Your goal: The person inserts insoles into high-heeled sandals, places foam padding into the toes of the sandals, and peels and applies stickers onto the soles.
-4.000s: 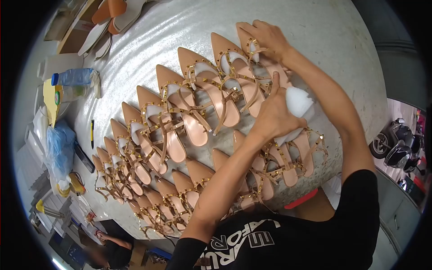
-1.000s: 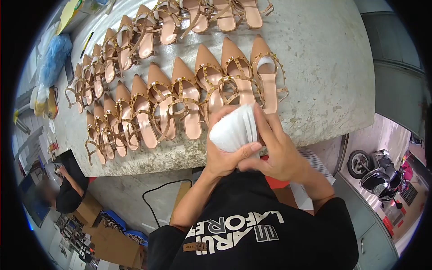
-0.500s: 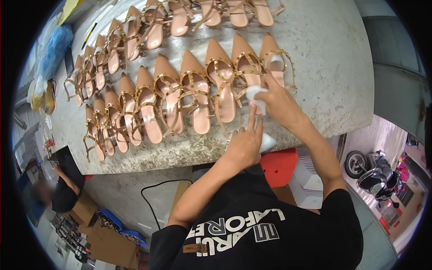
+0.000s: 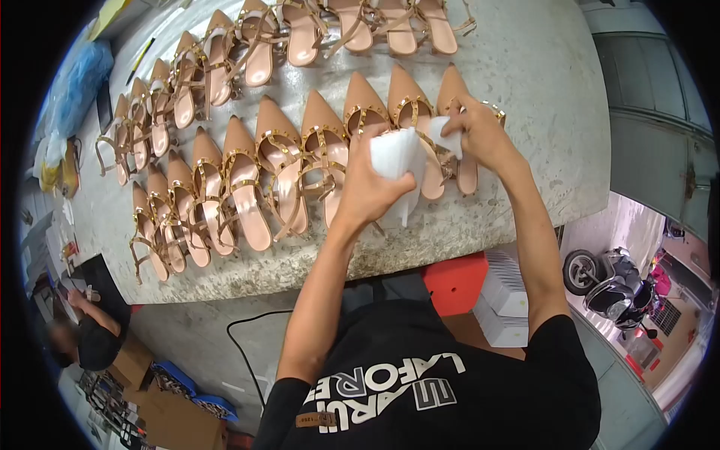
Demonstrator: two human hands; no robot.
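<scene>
My left hand is closed around a stack of thin white sheets, perhaps foam or tissue; I cannot tell which. To its right, my right hand pinches a single white sheet between thumb and fingers, over the right end of the near row of shoes. Those are tan pointed slingback shoes with gold-studded straps, such as the shoe beside my left hand. The shoe at the row's end is partly covered by my right hand. Behind the white stack, another shoe shows only its toe and straps.
A second row of similar shoes lies farther back on the worn grey table. A yellow pen and blue plastic bag are at the left. Below the table edge are a red box and another person.
My left hand has come up from the table's near edge with the white stack. My right hand has shifted slightly right and up with a white sheet. The view has moved a little.
</scene>
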